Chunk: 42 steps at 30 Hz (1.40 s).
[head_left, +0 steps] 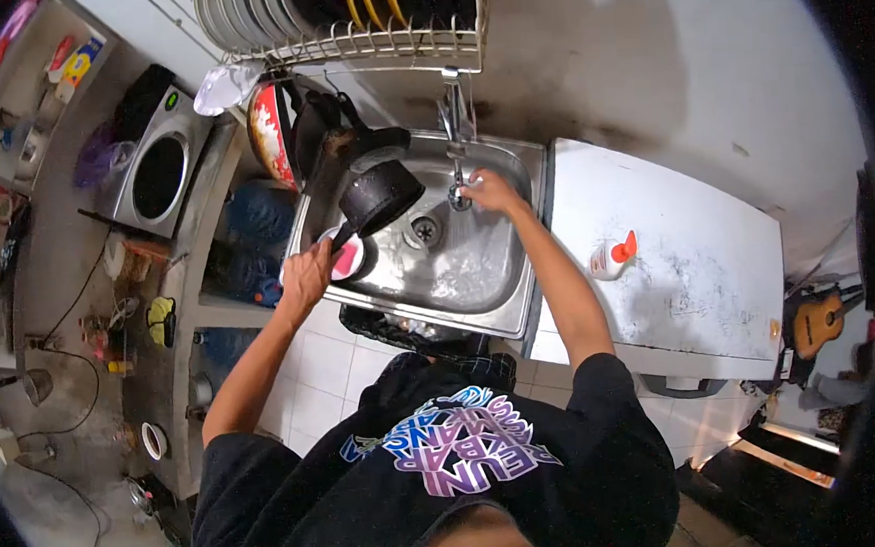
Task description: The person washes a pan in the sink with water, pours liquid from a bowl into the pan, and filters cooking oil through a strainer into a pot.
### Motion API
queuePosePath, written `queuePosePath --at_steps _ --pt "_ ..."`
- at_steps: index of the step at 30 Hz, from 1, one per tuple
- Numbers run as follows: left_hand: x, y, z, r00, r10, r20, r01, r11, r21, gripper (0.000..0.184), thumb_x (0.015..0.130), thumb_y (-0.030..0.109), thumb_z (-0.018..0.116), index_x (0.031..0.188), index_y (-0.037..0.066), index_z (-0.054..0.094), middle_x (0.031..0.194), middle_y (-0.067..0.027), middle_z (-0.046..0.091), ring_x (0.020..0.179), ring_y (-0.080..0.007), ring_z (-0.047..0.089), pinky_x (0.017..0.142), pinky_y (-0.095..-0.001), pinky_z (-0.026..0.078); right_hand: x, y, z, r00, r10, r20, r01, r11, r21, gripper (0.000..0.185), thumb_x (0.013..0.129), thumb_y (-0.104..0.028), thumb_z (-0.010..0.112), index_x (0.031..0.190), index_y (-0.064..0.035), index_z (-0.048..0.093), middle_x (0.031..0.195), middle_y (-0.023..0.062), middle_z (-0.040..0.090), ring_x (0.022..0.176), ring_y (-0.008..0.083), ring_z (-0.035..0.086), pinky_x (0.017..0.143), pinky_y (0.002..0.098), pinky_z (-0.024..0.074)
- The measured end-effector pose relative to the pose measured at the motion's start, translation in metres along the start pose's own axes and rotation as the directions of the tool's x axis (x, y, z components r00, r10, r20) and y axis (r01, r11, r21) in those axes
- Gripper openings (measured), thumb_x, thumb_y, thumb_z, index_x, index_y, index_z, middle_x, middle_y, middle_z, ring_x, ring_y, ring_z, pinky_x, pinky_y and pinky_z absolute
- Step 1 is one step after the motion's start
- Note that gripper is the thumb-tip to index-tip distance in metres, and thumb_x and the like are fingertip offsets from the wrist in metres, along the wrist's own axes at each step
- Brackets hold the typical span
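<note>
My left hand (307, 276) is closed around the handle of a black saucepan (383, 197), which is tilted over the left part of the steel sink (500, 320). My right hand (491, 190) has its fingers closed on the spray head (460, 198) at the end of the faucet (453, 107). Water runs from it into the basin, to the right of the drain (424, 231). Beside my left hand, a white bowl with something pink (344, 259) in it sits at the sink's left edge.
A dish rack (374, 47) with plates hangs above the sink. Dark pans and a red-and-white lid (271, 133) crowd the back left. On the white counter (695, 218) at right stands an orange-topped bottle (612, 257). Water jugs (254, 215) fill the shelf at left.
</note>
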State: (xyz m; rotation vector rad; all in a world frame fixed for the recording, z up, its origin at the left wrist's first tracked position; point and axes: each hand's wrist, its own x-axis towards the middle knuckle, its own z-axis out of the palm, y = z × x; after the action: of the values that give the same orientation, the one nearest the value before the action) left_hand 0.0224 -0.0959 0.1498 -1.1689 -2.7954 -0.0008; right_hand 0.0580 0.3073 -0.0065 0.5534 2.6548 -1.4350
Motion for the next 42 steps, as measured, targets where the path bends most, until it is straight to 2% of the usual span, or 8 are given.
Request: queuePosePath --at_steps 7,20,22,27,31,36,40,42 --pt "-0.009 0.007 -0.031 0.988 0.005 -0.154 -0.009 1.000 -0.028 0.024 0.090 0.030 0.057 0.088 0.007 0.050 0.067 -0.0138 0.062 0.058 -0.0346 0.061 0.048 -0.0434 0.047 -0.015 -0.011 -0.006 0.999 -0.013 0.034 0.004 0.969 0.246 0.043 0.081 -0.035 0.069 0.107 -0.0047 0.055 0.081 0.0090 0.069 0.059 0.0126 0.061 0.052 0.0284 0.0470" --pt "-0.039 0.034 0.015 0.993 -0.106 0.043 0.108 0.993 -0.047 0.027 0.090 0.033 0.056 0.093 0.006 0.054 0.064 -0.0151 0.063 0.053 -0.0340 0.061 0.045 -0.0450 0.045 -0.035 0.031 0.031 0.984 0.109 -0.144 -0.084 0.982 0.172 0.035 0.084 -0.036 0.065 0.101 -0.0056 0.062 0.078 0.0130 0.069 0.068 0.0210 0.067 0.067 0.0338 0.0511" --pt "-0.045 0.038 0.029 0.990 -0.104 0.100 0.110 0.992 -0.056 0.032 0.090 0.036 0.056 0.092 0.004 0.053 0.060 -0.0175 0.062 0.051 -0.0356 0.060 0.044 -0.0456 0.046 -0.037 0.030 0.040 0.938 -0.106 -0.330 0.122 0.992 0.029 0.032 0.084 -0.033 0.068 0.097 -0.0040 0.065 0.076 0.0082 0.066 0.053 0.0138 0.060 0.050 0.0299 0.0479" --pt "-0.051 0.044 0.031 0.980 -0.196 0.030 0.199 0.970 -0.138 0.033 0.090 0.037 0.054 0.094 0.004 0.053 0.057 -0.0175 0.061 0.050 -0.0368 0.060 0.043 -0.0469 0.045 -0.047 -0.033 0.033 0.888 -0.168 -0.428 0.223 0.972 0.081 0.037 0.079 -0.038 0.067 0.102 -0.0081 0.065 0.086 0.0178 0.067 0.087 0.0312 0.065 0.075 0.0377 0.0506" --pt "-0.061 0.054 0.019 0.975 -0.210 -0.076 0.202 0.975 -0.093 0.032 0.090 0.037 0.054 0.092 0.006 0.053 0.057 -0.0186 0.060 0.050 -0.0387 0.059 0.044 -0.0494 0.044 -0.017 -0.029 0.043 0.950 -0.113 -0.290 0.119 0.993 0.005 0.037 0.076 -0.035 0.069 0.099 -0.0068 0.063 0.089 0.0201 0.066 0.087 0.0361 0.064 0.075 0.0416 0.0494" --pt "-0.084 0.062 0.012 0.917 -0.370 0.148 0.397 0.876 -0.274 0.034 0.089 0.039 0.057 0.089 0.004 0.056 0.060 -0.0215 0.060 0.056 -0.0416 0.060 0.050 -0.0503 0.045 0.029 -0.001 0.054 0.899 -0.039 -0.437 -0.003 0.995 -0.095 0.036 0.071 -0.026 0.074 0.098 -0.0054 0.062 0.086 0.0200 0.065 0.085 0.0374 0.063 0.075 0.0431 0.0482" --pt "-0.092 0.072 -0.003 0.852 -0.461 0.248 0.523 0.783 -0.337 0.039 0.090 0.039 0.057 0.083 0.002 0.058 0.061 -0.0250 0.059 0.057 -0.0431 0.059 0.051 -0.0498 0.046 0.077 0.012 0.095 0.889 0.036 -0.457 -0.014 0.999 0.052 0.033 0.072 -0.022 0.075 0.097 -0.0049 0.062 0.087 0.0172 0.066 0.082 0.0342 0.063 0.074 0.0417 0.0483" --pt "-0.097 0.072 -0.004 0.830 -0.475 0.294 0.557 0.743 -0.371 0.039 0.090 0.039 0.056 0.083 0.000 0.058 0.059 -0.0236 0.058 0.057 -0.0421 0.059 0.052 -0.0491 0.044 0.097 0.002 0.122 0.843 -0.043 -0.536 0.241 0.921 0.306 0.030 0.073 -0.019 0.075 0.095 -0.0046 0.061 0.085 0.0123 0.066 0.077 0.0281 0.063 0.071 0.0391 0.0479"
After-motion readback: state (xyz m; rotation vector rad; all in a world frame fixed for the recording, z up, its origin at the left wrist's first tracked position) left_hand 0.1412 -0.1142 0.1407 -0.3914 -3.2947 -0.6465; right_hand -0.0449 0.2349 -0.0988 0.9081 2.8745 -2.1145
